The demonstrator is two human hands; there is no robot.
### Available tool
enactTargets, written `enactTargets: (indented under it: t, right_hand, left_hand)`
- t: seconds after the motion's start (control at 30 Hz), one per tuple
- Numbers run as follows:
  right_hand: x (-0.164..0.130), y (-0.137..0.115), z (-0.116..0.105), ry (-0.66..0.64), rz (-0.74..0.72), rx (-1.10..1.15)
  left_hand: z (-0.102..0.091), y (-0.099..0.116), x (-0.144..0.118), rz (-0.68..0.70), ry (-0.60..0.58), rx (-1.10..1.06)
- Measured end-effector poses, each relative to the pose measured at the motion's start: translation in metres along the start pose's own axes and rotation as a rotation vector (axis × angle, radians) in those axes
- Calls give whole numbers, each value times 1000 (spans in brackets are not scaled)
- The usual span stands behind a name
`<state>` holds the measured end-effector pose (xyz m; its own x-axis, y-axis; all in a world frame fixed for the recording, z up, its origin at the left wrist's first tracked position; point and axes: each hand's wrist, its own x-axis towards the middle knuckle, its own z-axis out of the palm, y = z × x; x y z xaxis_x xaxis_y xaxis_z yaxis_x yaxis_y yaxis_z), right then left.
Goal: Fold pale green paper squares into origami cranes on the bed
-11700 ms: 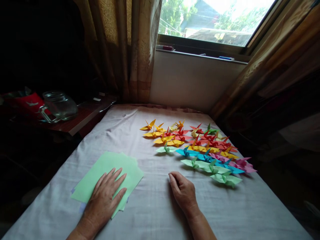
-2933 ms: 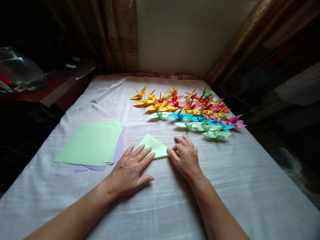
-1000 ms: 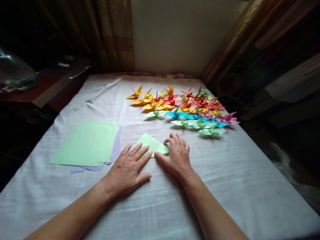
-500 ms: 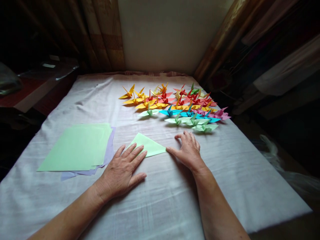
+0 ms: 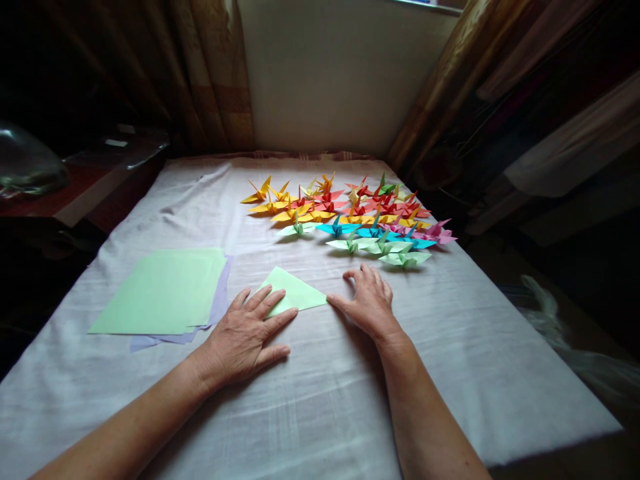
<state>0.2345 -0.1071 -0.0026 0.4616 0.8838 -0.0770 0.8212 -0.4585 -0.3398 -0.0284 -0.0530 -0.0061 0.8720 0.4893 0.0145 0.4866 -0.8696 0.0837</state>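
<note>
A pale green sheet of paper, folded into a triangle (image 5: 295,292), lies flat on the cloth-covered table (image 5: 320,413). My left hand (image 5: 245,340) rests palm down with its fingers spread over the left part of the triangle, hiding that corner. At the triangle's right tip, my right hand (image 5: 367,300) touches with the thumb, while its other fingers are apart and curve over the cloth. To the left of my left hand lies a stack of green paper sheets (image 5: 160,290), with purple sheets (image 5: 220,293) sticking out beneath.
Several folded paper cranes (image 5: 350,210) in yellow, red, blue, pink and green stand in rows toward the far right of the table. Curtains (image 5: 215,73) hang behind. A dark red surface with a clear plastic item (image 5: 30,163) is at the left.
The camera view has shifted slightly, showing more of the background at the top. My left hand's index finger has slid a little right along the triangle's lower edge.
</note>
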Motion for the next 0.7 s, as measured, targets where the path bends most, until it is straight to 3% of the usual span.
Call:
enactTargets:
  t: [0.27, 0.7]
  right_hand:
    - [0, 0, 0, -7, 0, 8]
    - [2, 3, 3, 41, -37, 2]
  left_hand:
    - [-5, -15, -9, 43, -115, -21]
    - [-10, -47, -70, 15, -17, 83]
